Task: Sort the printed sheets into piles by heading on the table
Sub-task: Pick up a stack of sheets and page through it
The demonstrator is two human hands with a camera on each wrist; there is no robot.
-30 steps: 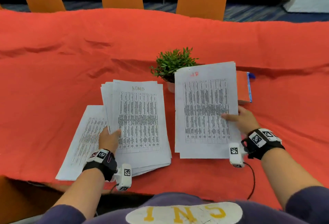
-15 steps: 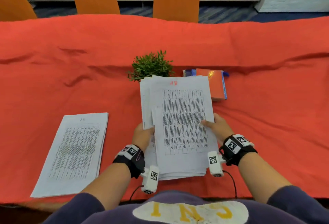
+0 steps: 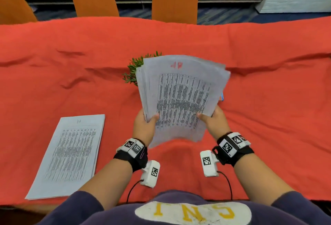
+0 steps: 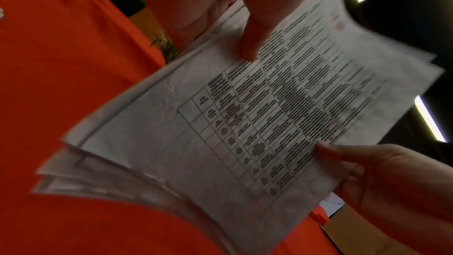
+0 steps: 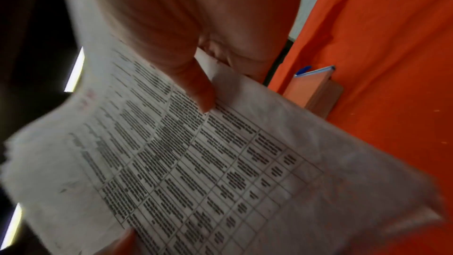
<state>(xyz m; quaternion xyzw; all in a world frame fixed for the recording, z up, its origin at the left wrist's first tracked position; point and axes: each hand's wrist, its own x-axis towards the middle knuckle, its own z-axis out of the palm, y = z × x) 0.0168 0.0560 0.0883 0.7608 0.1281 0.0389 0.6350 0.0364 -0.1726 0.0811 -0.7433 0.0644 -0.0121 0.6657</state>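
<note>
Lifted off the worktop (image 3: 53, 63) since half a second before, the stack of sheets (image 3: 180, 97) was up in the air and tilted toward you, where earlier it had lain flat. You held it with both hands — your left hand (image 3: 144, 128) clamped its near left edge, thumb on top, and your right hand (image 3: 214, 121) pinched its near right edge the same way. Its top sheet carried a red heading. Behind it, the plant (image 3: 134, 71) and an orange book (image 5: 311, 88) were partly hidden. Near left on the red cloth, a sorted pile (image 3: 69, 155) lay flat — apart from your hands.
</note>
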